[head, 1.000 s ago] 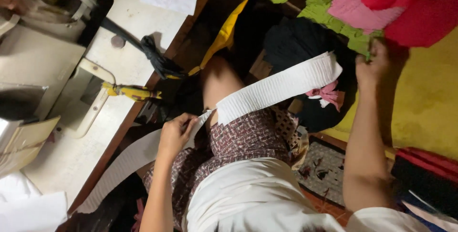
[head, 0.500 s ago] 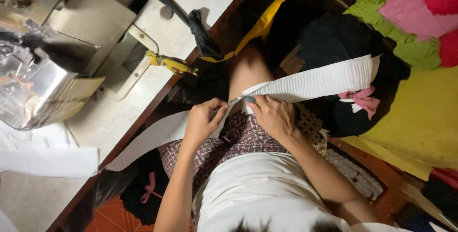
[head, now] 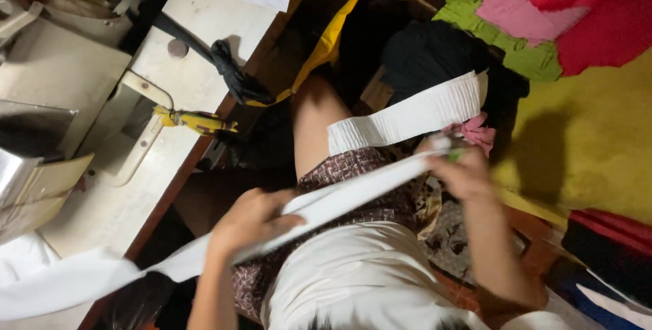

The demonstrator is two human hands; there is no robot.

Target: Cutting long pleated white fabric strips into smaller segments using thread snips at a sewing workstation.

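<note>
The ribbed strip (head: pixel 407 116) in my grips was white. My skirt (head: pixel 353 167) had a small brown and cream print, my top (head: pixel 346 276) was off-white. The table (head: pixel 204 51) was pale cream, the scissors' handles (head: pixel 197 121) yellow. Beside me lay yellow cloth (head: pixel 577 147), green fabric (head: pixel 502 38), red fabric (head: pixel 598 4), and a black bundle (head: pixel 428 51).

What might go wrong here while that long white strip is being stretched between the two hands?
1. The white fabric strip trails off past the left hand toward the table edge; that loose end may snag there or drag.
2. The right hand seems to pinch only the strip's edge, so it might slip free.
3. A folded length of the strip lies over the knee and may slide off toward the fabric piles.
</note>
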